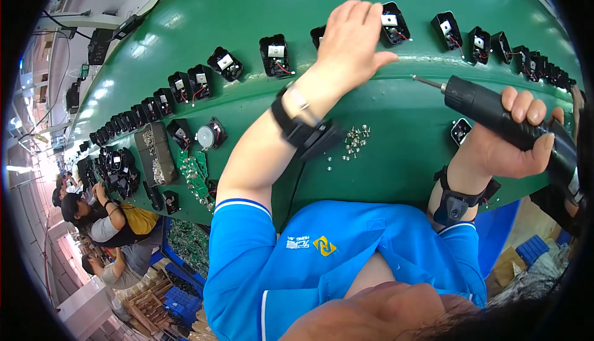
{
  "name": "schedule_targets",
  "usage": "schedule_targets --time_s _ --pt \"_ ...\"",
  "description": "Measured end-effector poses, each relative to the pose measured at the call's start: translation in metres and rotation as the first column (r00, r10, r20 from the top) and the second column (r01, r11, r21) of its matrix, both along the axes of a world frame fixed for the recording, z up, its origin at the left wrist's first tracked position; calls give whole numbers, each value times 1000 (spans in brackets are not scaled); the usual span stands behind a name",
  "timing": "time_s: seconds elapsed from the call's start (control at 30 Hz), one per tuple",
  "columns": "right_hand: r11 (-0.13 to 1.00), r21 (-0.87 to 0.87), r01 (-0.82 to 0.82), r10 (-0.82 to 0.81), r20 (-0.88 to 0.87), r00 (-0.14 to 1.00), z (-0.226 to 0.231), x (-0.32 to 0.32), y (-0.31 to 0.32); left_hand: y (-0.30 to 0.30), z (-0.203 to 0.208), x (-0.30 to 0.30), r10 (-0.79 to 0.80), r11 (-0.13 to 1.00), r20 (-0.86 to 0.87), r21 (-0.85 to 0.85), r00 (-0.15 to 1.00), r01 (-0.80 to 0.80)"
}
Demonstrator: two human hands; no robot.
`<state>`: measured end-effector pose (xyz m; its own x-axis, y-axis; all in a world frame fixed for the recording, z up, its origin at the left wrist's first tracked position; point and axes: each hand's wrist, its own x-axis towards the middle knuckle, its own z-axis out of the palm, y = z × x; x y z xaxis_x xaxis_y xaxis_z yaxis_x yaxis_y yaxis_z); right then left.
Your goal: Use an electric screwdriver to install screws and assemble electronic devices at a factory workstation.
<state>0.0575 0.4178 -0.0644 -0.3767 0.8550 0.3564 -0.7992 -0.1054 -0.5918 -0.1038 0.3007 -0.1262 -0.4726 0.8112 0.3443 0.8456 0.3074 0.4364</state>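
My left hand (352,44) reaches over the far part of the green table, back upward, thumb spread from the fingers. It partly covers one black plastic housing (317,34). Another open housing (395,24), with a white plate and red wire, lies right beside its fingers; whether they touch is unclear. My right hand (516,137) is wrapped around a black electric screwdriver (489,109), its bit pointing left above the table. A loose heap of small screws (354,142) lies between my arms. Nearer my right wrist is another black housing (461,132).
More housings (276,55) line the table (396,109) in a long curve to both sides. At left are a speaker (210,134), green circuit boards (195,177) and a box of small metal parts (156,155). Co-workers (93,217) sit farther left. A blue bin (498,233) stands at lower right.
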Motion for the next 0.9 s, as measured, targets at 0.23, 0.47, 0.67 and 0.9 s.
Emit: schedule_targets --time_s 0.23,0.47,0.67,0.9 --pt "997 -10 79 -78 81 994 -17 -16 8 35 -39 -11 -23 985 -215 -170 976 -14" --pt "1000 -11 4 -3 81 997 -36 -40 10 -3 -19 9 -150 980 144 -108 978 166" --pt "1000 2 12 -12 149 989 -55 -57 0 -19 -31 11 -152 988 90 -18 984 155" --pt "999 -25 -26 29 156 987 -62 -64 -10 -24 -29 9 -124 990 124 -48 985 130"
